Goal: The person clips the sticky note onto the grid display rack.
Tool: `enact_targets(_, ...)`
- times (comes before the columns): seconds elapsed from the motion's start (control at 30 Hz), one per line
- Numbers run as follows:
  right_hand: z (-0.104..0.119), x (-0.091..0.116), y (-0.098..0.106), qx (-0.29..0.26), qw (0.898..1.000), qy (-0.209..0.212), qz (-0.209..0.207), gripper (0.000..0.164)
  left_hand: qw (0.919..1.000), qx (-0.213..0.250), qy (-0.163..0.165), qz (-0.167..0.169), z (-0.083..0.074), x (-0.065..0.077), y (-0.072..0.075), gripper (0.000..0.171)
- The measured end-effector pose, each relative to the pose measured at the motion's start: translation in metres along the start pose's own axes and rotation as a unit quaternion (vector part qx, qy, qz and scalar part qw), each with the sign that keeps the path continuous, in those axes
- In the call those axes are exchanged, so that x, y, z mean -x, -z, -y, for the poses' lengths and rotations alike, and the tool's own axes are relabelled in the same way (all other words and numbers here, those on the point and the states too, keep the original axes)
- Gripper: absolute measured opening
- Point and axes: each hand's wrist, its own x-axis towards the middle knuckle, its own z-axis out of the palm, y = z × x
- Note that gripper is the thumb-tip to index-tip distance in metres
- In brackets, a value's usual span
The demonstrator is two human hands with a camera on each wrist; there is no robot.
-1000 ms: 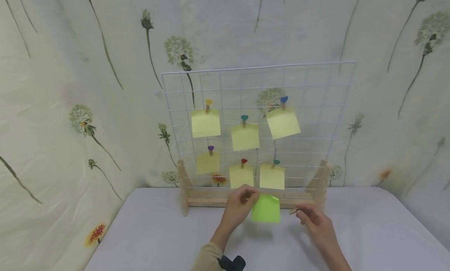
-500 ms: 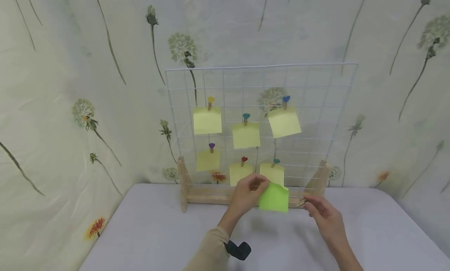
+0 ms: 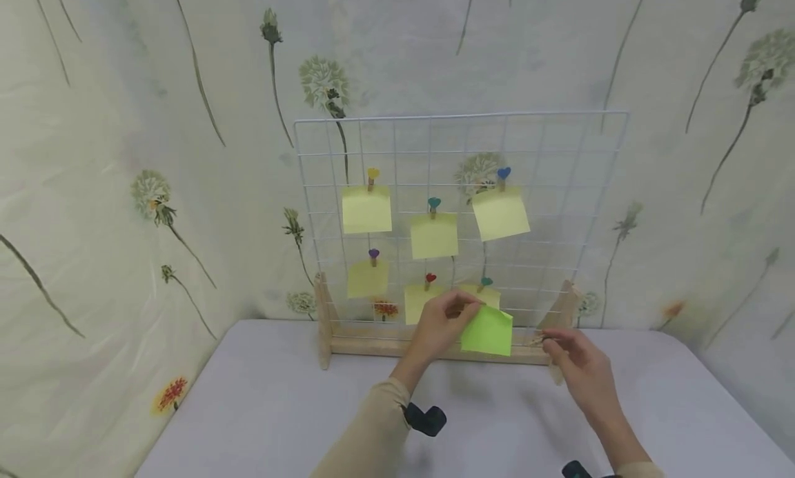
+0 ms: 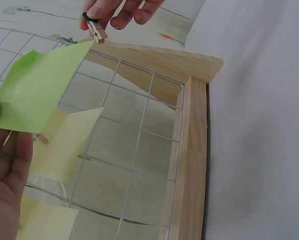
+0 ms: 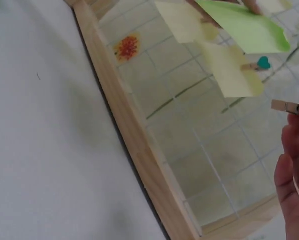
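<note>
My left hand (image 3: 442, 326) pinches a bright green sticky note (image 3: 487, 332) by its upper left corner. In the head view the note overlaps the lower right yellow note (image 3: 487, 295), which hangs under a teal heart clip. Off to the right, my right hand (image 3: 580, 367) holds a small wooden clothespin (image 4: 97, 32) between thumb and fingers, its dark green top showing in the left wrist view. The clothespin's wooden tip points toward the green note, apart from it. Both hands are in front of the lower part of a white wire grid (image 3: 540, 257).
Several yellow notes hang on the grid from heart-topped clips, among them a note (image 3: 366, 210) at upper left and another (image 3: 500, 214) at upper right. A wooden stand (image 3: 366, 347) bears the grid on a white table (image 3: 273, 409). Behind is a flowered cloth (image 3: 397, 50).
Both hands have moved up and slightly to the right, closer to the grid. The green note has risen with the left hand, the clothespin with the right.
</note>
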Motion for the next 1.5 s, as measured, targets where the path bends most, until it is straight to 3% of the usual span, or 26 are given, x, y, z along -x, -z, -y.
enact_targets(0.2,0.009,-0.014,0.007,0.049,0.998,0.033,-0.016,0.021,0.9999,0.007,-0.014,-0.007,-0.006,-0.009,-0.003,0.015)
enact_targets(0.43,0.024,-0.031,0.015,0.017,0.996,0.076,-0.046,0.021,0.9995,-0.022,-0.001,-0.023,-0.017,-0.023,-0.006,0.016)
enact_targets(0.57,0.043,-0.035,0.020,0.006,0.995,0.088,-0.044,0.022,0.9972,-0.048,0.008,-0.056,-0.025,-0.032,-0.009,0.016)
enact_targets(0.8,0.071,-0.038,0.027,-0.017,0.996,0.082,-0.041,0.021,0.9906,-0.075,0.033,-0.109,-0.034,-0.043,-0.019,0.013)
enact_targets(1.27,0.083,-0.047,0.032,-0.032,0.996,0.070,-0.035,0.019,0.9870,-0.104,0.011,-0.122,-0.041,-0.055,-0.034,0.014)
enact_targets(1.5,0.094,-0.057,0.033,-0.039,0.996,0.067,-0.042,0.018,0.9883,-0.088,0.010,-0.124,-0.048,-0.061,-0.036,0.014)
